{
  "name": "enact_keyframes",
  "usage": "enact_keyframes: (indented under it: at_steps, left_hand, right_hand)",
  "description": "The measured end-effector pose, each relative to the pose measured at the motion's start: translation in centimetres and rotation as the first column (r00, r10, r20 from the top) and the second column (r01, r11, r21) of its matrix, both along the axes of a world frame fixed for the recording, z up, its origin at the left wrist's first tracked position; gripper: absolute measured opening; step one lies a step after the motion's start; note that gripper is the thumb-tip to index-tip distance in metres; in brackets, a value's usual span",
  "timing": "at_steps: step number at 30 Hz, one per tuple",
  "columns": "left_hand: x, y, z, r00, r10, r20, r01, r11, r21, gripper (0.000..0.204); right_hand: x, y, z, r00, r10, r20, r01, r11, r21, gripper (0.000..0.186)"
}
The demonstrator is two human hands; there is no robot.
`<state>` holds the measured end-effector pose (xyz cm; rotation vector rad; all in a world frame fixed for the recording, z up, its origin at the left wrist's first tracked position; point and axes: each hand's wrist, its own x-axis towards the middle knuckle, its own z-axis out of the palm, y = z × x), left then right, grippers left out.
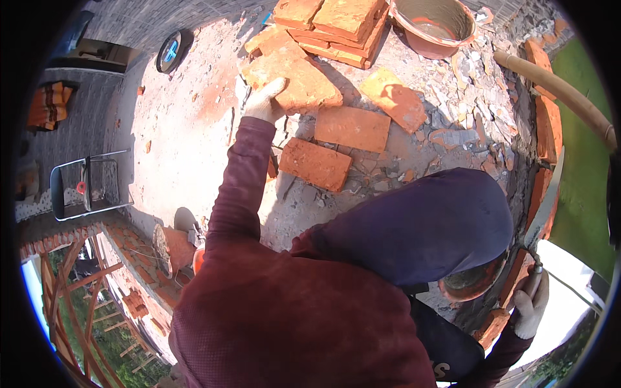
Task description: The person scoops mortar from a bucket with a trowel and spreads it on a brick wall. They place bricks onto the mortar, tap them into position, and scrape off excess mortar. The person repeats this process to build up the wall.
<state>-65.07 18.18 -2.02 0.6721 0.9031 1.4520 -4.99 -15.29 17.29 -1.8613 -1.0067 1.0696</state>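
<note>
My gloved left hand (263,100) is closed on the edge of an orange brick (299,83), at the front of a brick stack (339,24). Two loose bricks (352,129) (315,163) lie just below it, and another brick (394,97) lies to the right. At the lower right my gloved right hand (530,301) is wrapped round the handle of a trowel (545,207), whose blade points up beside a row of laid bricks (548,126). A mortar pan (469,283) is partly hidden under my bent leg.
A bucket (430,32) stands at the top right near broken rubble (482,97). A wooden pole (559,87) slants along the right edge. A folding metal frame (90,184), a round dark tub (173,50) and a cone-shaped container (169,249) stand at the left.
</note>
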Motion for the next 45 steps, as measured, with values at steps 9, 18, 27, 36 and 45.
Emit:
enact_keyframes:
  at_steps: [9, 18, 27, 36, 45]
  left_hand:
    - [27.8, 5.2, -5.9, 0.774, -0.339, -0.534, 0.26, 0.94, -0.22, 0.044]
    - [27.2, 10.7, -2.3, 0.346, -0.02, -0.938, 0.3, 0.95, 0.09, 0.075]
    - [33.1, 21.4, -8.3, -0.164, -0.673, -0.721, 0.735, 0.404, -0.545, 0.081]
    - [34.6, 17.5, -9.9, -0.215, -0.832, -0.512, 0.867, 0.079, -0.492, 0.072]
    - [34.4, 19.6, -15.8, 0.476, -0.674, -0.564, 0.616, 0.714, -0.333, 0.06]
  right_hand:
    - [-6.0, 7.2, -2.2, 0.94, -0.127, -0.317, 0.107, 0.991, -0.08, 0.064]
    - [-8.7, 11.1, -0.9, 0.902, -0.201, -0.382, 0.241, 0.969, 0.059, 0.051]
    - [-10.6, 16.9, -7.0, 0.987, -0.158, 0.0, 0.144, 0.901, 0.408, 0.041]
    - [-14.5, 18.0, -16.9, 0.941, -0.281, -0.189, 0.318, 0.925, 0.209, 0.037]
    - [-14.3, 19.3, -18.7, 0.889, -0.457, 0.027, 0.451, 0.883, 0.13, 0.05]
